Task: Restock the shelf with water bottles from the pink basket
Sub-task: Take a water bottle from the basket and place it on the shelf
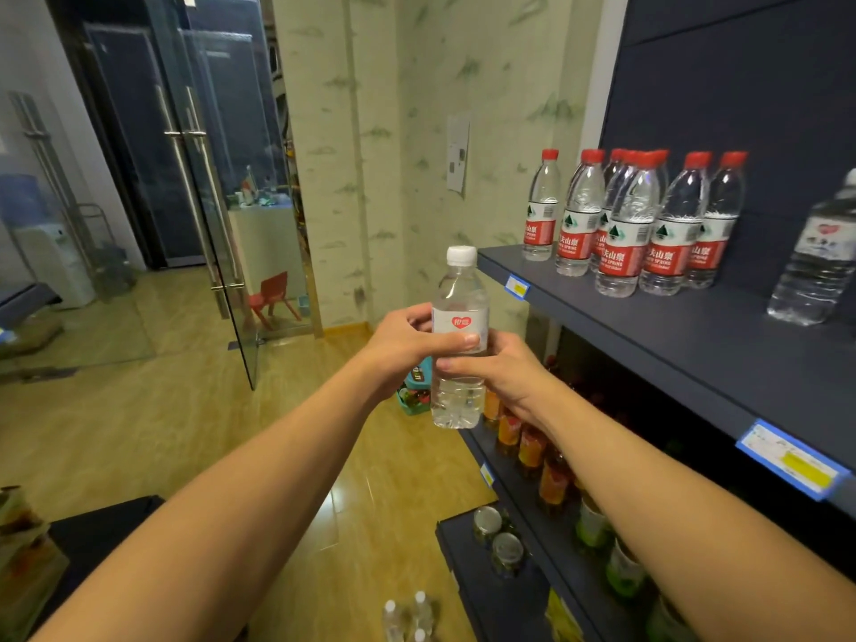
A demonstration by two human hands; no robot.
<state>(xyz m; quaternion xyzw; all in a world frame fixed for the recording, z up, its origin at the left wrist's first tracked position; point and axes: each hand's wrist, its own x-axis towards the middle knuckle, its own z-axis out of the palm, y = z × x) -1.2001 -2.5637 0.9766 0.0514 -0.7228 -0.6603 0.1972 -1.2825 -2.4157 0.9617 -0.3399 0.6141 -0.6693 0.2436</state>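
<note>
A clear water bottle (pixel 458 308) with a white cap and a red heart label stands upright in mid-air, left of the dark shelf (pixel 722 335). My left hand (pixel 403 345) grips its label from the left. My right hand (pixel 500 368) holds it just below, from the right. Several red-capped bottles (pixel 634 224) stand on the shelf's left part, and a large white-capped bottle (pixel 820 261) stands at the far right. White caps of three more bottles (pixel 412 616) show at the bottom edge; the pink basket itself is not visible.
Lower shelves (pixel 509 461) on the right hold orange drinks, green drinks and cans. A teal basket (pixel 410 398) sits on the wooden floor behind the held bottle. Glass doors (pixel 208 178) stand at the left. A dark surface with packets is at the lower left.
</note>
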